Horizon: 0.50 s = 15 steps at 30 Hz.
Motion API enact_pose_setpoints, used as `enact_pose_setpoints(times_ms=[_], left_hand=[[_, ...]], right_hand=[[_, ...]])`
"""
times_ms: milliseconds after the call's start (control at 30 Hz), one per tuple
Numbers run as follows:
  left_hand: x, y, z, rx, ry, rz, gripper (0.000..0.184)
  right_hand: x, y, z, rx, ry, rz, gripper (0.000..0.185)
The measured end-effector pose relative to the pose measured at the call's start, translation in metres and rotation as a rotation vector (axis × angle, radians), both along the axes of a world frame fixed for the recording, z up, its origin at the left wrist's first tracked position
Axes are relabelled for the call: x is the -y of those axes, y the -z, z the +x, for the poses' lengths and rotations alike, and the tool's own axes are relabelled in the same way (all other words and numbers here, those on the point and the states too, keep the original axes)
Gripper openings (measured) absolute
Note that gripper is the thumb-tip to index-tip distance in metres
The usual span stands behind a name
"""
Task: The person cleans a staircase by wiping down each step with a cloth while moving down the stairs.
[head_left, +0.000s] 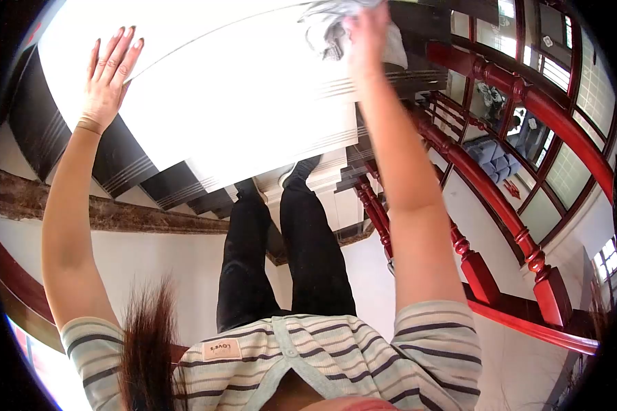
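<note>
My right hand [367,38] reaches up at the top of the view, its fingers closed on a crumpled grey and white cloth [328,31]. The cloth is bunched against a glaring white surface [219,89], too bright for its details to show. Beside the left part of that surface, my left hand [106,81] is open with its fingers stretched out, holding nothing. I cannot tell whether its palm presses on the surface or hovers just over it. A thin dark line curves across the white area between the hands.
Dark stair steps [120,161] with grooved edges run below and beside the bright area. My feet stand on lower steps. A red wooden railing [490,198] with turned balusters slopes along the right, with a blue sofa [492,161] beyond. A brown skirting [82,205] borders the left.
</note>
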State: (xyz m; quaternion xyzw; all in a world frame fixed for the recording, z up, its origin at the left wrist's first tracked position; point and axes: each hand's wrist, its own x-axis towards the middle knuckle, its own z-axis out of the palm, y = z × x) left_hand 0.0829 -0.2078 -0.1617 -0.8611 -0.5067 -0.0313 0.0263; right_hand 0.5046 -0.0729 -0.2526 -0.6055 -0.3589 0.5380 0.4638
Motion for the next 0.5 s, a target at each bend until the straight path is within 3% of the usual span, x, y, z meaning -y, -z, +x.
enact_pose_setpoints(times_ms=[33,100,167,233,267,333,400,433,467,500], left_hand=[[0.002,-0.001,0.001,0.003,-0.003,-0.003,0.08],[-0.001,-0.003,0.001,0.004,0.015,0.008,0.079],[-0.002,-0.004,0.002,0.007,0.016,0.013,0.078],[0.0,-0.003,0.0,-0.016,0.01,0.0,0.077],[-0.007,-0.009,0.007,0.044,0.067,0.05,0.076],[-0.007,-0.005,0.001,0.028,0.059,0.048,0.075],[-0.007,-0.004,0.004,0.051,0.071,0.073,0.073],[-0.006,-0.003,0.006,0.052,0.068,0.071,0.073],[-0.005,-0.002,0.004,0.038,0.058,0.074,0.071],[-0.006,-0.002,0.003,0.021,0.049,0.082,0.07]], right_hand=[[-0.029,0.029,0.047,0.145,-0.007,0.188,0.064],[-0.066,-0.021,0.076,0.199,0.095,0.146,0.07],[-0.109,0.005,0.128,0.563,0.129,0.253,0.072],[-0.16,0.078,0.21,1.172,0.029,0.317,0.069],[-0.149,0.079,0.195,1.159,0.016,0.305,0.069],[-0.116,0.053,0.142,1.096,-0.294,0.017,0.063],[-0.066,0.062,0.099,1.398,-0.234,0.321,0.06],[-0.047,0.076,0.094,1.354,-0.318,0.578,0.057],[-0.019,0.08,0.079,0.557,-0.253,0.62,0.056],[0.01,0.026,0.042,1.504,-0.52,0.469,0.052]])
